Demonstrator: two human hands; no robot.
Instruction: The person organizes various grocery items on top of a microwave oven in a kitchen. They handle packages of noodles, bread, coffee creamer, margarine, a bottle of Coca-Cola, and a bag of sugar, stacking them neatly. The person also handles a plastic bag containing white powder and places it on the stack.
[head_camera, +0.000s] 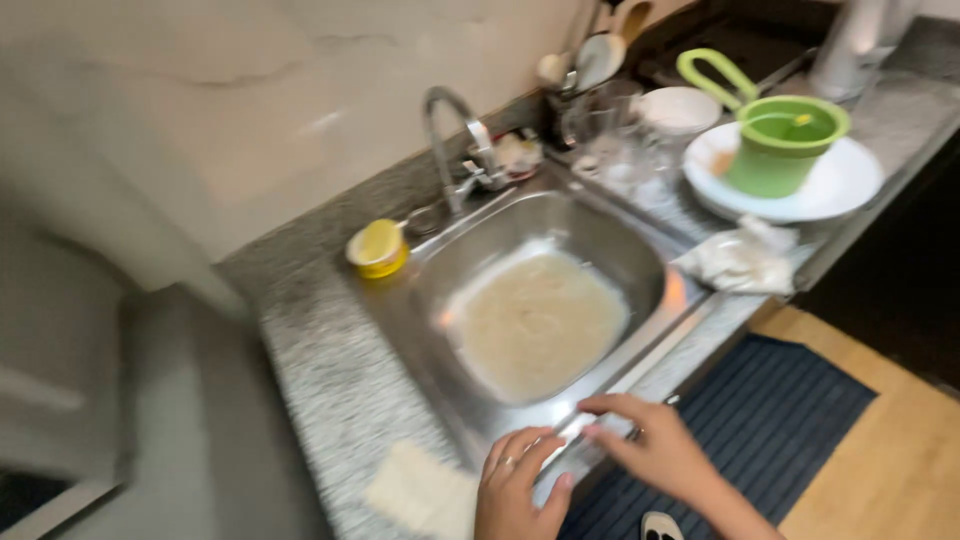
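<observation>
I see both my left hand (515, 490) and right hand (650, 445) spread flat and holding nothing on the front rim of the sink (610, 385), whose basin is full of cloudy water, while washed dishes (790, 175) already sit stacked beside it.

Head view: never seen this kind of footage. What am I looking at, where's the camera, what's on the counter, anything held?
There is no machine here. One camera sits on a person's head and looks down, so the two bare hands at the bottom are the wearer's own. The left hand and right hand rest at the front rim of a steel sink; neither has a grip on anything. The basin holds cloudy water, and a tap stands behind it. On the speckled stone counter are a yellow round container, a pale cloth by the left hand, a crumpled white cloth, and a green strainer on a white plate. The picture is blurred.
</observation>
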